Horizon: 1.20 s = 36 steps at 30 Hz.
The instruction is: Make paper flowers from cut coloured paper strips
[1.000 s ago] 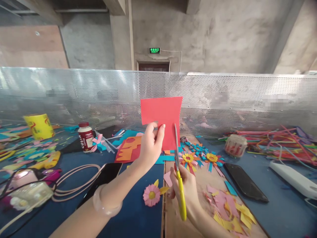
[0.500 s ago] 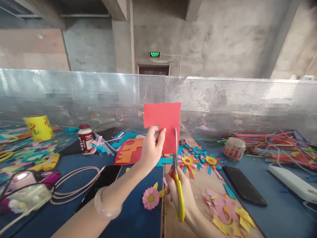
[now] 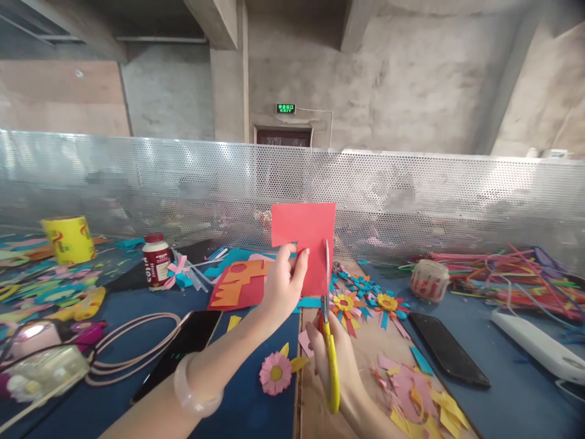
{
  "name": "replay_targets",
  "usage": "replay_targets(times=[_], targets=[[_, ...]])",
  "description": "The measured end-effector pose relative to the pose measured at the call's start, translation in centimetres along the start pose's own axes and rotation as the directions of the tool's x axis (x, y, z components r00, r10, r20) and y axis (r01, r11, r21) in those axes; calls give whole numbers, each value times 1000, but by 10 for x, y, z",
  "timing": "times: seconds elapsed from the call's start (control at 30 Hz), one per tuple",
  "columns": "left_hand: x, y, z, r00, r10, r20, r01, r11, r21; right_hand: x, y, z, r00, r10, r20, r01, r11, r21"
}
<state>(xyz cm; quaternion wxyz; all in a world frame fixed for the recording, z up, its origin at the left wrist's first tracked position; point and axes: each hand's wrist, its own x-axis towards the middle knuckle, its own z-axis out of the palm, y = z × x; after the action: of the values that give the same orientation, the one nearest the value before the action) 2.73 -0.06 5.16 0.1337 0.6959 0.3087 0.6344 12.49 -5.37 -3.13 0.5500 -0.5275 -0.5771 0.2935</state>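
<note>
My left hand (image 3: 287, 277) pinches a red sheet of paper (image 3: 304, 222) by its lower left part and holds it upright above the table. A rectangular piece is gone from the sheet's lower left corner. My right hand (image 3: 336, 347) grips yellow-handled scissors (image 3: 332, 366), their blades pointing up along the sheet's right edge. Below my left hand, a pink paper flower (image 3: 275, 373) with yellow leaves lies on the blue tabletop. Finished paper flowers (image 3: 343, 302) in yellow, red and blue lie behind my right hand.
Left are a yellow tape roll (image 3: 68, 239), a red-capped bottle (image 3: 156, 262), a phone (image 3: 183, 347) and a coiled cable (image 3: 132, 347). Right are another phone (image 3: 450, 350), paper scraps (image 3: 411, 390), a jar (image 3: 429, 280) and colourful strips (image 3: 512, 274). A perforated metal screen (image 3: 219, 183) stands behind.
The whole scene sits slightly lower in view as the head tilts. Both hands keep their holds; the scissors remain at the red sheet's right edge, with little visible difference.
</note>
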Motion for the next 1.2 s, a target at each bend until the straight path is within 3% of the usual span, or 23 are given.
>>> replay_targets(times=[0.3, 0.5, 1.2], targets=[[0, 3, 0, 1000, 1, -3, -1, 1000, 3, 2, 1, 1, 999, 9, -35, -7, 998, 62], [-1, 4, 1, 1000, -13, 5, 13, 999, -33, 3, -3, 2, 994, 83, -76, -77, 994, 79], [-1, 5, 0, 999, 31, 7, -30, 998, -63, 1, -6, -1, 992, 23, -123, -14, 997, 77]])
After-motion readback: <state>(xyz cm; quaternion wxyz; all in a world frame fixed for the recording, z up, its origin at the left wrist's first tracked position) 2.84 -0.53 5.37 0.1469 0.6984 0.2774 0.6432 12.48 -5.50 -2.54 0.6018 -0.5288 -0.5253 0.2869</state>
